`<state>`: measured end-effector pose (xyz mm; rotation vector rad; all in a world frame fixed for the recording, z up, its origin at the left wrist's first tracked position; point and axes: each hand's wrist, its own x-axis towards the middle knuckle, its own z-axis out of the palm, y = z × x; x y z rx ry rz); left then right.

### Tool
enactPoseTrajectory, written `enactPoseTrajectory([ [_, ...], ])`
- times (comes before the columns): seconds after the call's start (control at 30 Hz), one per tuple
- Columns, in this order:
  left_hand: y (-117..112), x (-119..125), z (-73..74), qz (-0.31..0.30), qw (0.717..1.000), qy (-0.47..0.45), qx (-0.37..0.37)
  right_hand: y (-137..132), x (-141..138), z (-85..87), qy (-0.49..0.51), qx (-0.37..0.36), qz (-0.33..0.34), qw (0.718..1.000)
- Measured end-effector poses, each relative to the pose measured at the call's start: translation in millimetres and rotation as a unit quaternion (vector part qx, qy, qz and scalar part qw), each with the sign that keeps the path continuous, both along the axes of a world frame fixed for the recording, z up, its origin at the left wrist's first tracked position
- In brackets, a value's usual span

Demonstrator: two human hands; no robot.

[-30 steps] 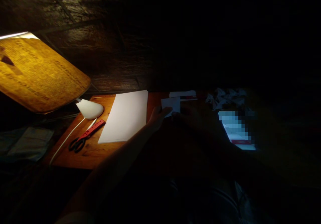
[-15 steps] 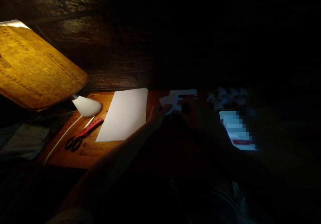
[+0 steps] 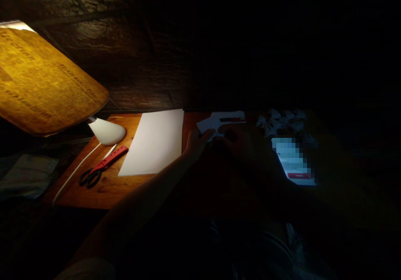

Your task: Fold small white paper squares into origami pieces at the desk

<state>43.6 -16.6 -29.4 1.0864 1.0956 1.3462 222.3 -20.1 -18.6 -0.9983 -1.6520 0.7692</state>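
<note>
Both my hands are on a small piece of white paper (image 3: 205, 124) near the back of the wooden table. My left hand (image 3: 198, 140) pinches its left part, thumb on top. My right hand (image 3: 233, 140) is at the right part with its fingers curled; deep shadow hides most of it. Just behind lies another white paper (image 3: 233, 114) with a dark, partly red, slim object (image 3: 232, 120) on it. Left of my hands rests a stack of white paper sheets (image 3: 156, 142).
On the left stand a lamp with a yellow printed shade (image 3: 50, 79) and its white base (image 3: 108, 131). Scissors (image 3: 90, 177) lie by a red perforated strip (image 3: 109, 159). Right are crumpled or folded white papers (image 3: 278, 121) and a lit phone (image 3: 293, 163). A dark wall (image 3: 140, 62) rises behind.
My right hand has shifted slightly down and left on the small paper, uncovering more of the paper behind it. My left hand keeps its pinch. The whole view has shifted slightly.
</note>
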Motion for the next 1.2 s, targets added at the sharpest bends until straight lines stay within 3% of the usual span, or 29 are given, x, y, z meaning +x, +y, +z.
enactPoseTrajectory([
  [0.5, 1.5, -1.1, -0.2, 0.007, 1.0, 0.022, -0.002, 1.4, 2.3, 3.4, -0.024, -0.034, -0.019, 0.999],
  [0.9, -0.7, 0.4, 2.5, 0.013, 1.0, 0.028, 0.0, 7.6, -6.2, -2.3, 0.108, -0.079, -0.016, 0.991],
  [1.2, 6.0, -5.0, -3.5, -0.033, 0.999, -0.014, 0.013, 1.3, -1.5, 11.4, 0.047, -0.111, -0.024, 0.992],
])
